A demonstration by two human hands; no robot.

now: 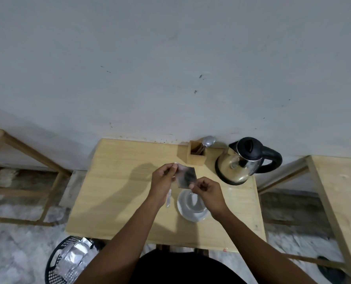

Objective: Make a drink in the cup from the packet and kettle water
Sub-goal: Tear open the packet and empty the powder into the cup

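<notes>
Both hands hold a small square silvery packet (186,176) above the wooden table (117,181). My left hand (164,182) pinches its upper left corner, and my right hand (206,192) pinches its lower right corner. A white cup (192,208) stands on the table just below the packet, partly hidden by my right hand. The steel kettle (245,160) with a black lid and handle stands at the back right of the table. A thin pale strip (168,198) lies on the table left of the cup.
A wooden holder (196,155) with spoons stands at the back by the wall, left of the kettle. A black mesh bin (68,261) with foil wrappers sits on the floor at the lower left. Wooden frames (334,191) flank the table.
</notes>
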